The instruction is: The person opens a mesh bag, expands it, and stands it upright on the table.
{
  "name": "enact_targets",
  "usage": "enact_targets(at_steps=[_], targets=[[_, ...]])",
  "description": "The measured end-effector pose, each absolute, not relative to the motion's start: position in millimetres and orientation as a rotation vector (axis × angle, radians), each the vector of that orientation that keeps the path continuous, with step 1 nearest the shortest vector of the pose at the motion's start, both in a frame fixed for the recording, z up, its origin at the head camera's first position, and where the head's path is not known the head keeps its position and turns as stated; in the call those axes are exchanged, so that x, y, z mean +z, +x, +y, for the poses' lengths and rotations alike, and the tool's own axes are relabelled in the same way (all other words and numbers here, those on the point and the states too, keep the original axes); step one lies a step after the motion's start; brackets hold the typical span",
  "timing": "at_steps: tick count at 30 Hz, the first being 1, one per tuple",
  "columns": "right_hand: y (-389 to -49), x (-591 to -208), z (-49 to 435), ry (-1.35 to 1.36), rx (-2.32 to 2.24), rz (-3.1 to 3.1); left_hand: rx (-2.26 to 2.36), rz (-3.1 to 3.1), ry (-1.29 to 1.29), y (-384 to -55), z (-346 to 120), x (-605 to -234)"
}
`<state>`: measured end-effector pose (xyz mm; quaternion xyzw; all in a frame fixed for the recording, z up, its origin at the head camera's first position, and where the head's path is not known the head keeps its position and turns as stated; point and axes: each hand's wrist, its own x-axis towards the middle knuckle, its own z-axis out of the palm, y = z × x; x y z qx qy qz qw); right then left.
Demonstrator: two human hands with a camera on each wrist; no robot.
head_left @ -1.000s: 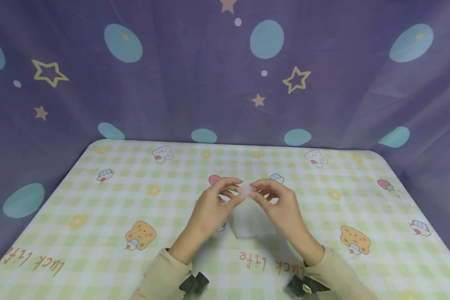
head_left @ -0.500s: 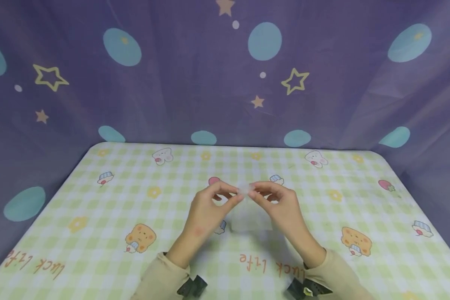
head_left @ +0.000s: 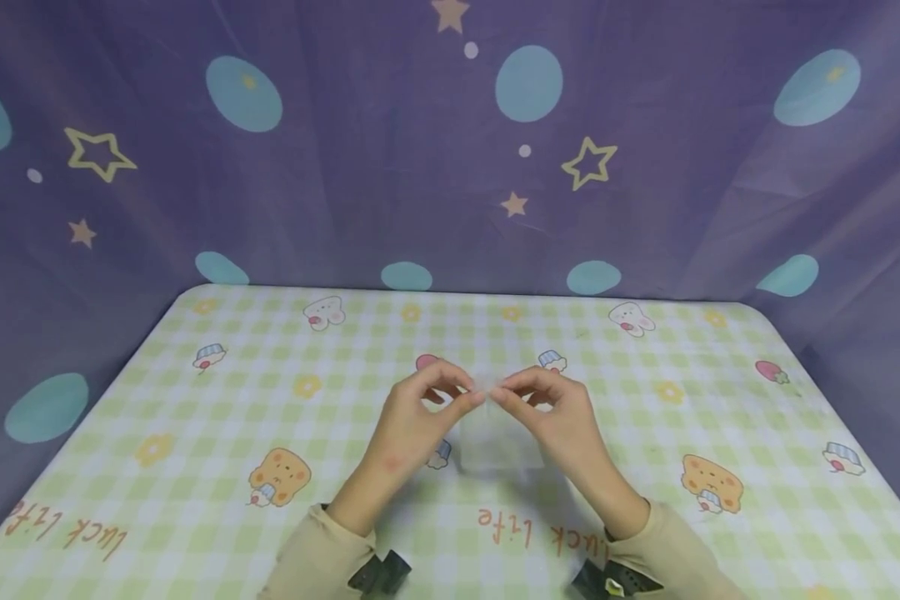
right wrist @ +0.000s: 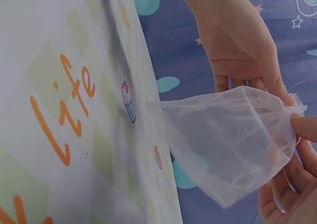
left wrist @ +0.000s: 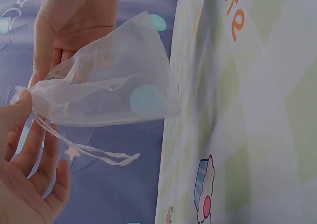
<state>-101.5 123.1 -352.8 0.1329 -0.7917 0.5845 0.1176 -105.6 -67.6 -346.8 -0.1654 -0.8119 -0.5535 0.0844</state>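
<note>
A sheer white drawstring pouch (head_left: pixel 501 442) hangs between my hands, its body spread out and its neck gathered at the top. My left hand (head_left: pixel 420 417) pinches one side of the gathered neck between thumb and fingertips. On the other side, my right hand (head_left: pixel 566 417) pinches the same neck. In the left wrist view a thin white drawstring (left wrist: pixel 106 154) dangles in a loop below the pouch. The pouch looks flat and see-through, with the backdrop showing through it. Fingertips hide part of the neck.
A green-and-white checked tablecloth (head_left: pixel 345 433) with printed cartoons and lettering covers the table. Behind it hangs a purple curtain (head_left: pixel 330 167) with stars and blue ovals. Dark wrist straps (head_left: pixel 381 575) sit at both sleeves.
Both hands keep their pinch on the pouch neck. My right hand has shifted slightly left and down, bringing the fingertips closer together. The pouch body has swung a little.
</note>
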Motion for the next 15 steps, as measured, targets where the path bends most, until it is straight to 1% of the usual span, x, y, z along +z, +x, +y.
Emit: enact_targets(at_steps=[9, 15], targets=[[-100.0, -351.3, 120.0, 0.38, 1.963, -2.247, -1.691, -2.399, -0.522, -105.9, -67.4, -344.7], [-98.5, -352.7, 117.9, 0.428, 1.908, -2.247, -1.741, -2.353, -0.494, -105.7, -66.8, -347.1]])
